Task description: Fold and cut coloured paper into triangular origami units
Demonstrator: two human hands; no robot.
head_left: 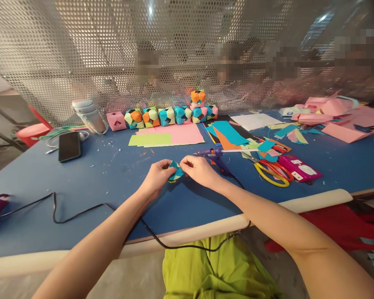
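A small folded paper piece (175, 172) in blue and pale green is held just above the blue table (118, 182). My left hand (158, 176) is closed on its left side, thumb against the folds. At its right edge, my right hand (196, 168) pinches with thumb and fingertips; whether paper is between them is hidden by the fingers. Just beyond my right hand lies a purple glue gun (213, 153) with a glue stick in its back. Scissors (271, 172) with yellow and red handles rest farther right.
Folded paper balls (166, 117) stand in a row along the perforated metal screen (112, 54). Paper sheets (174, 135) lie before them. A phone (69, 146) and tumbler (89, 116) are at left. Pink paper (333, 114) heaps at right. A black cable (77, 214) crosses the table's front.
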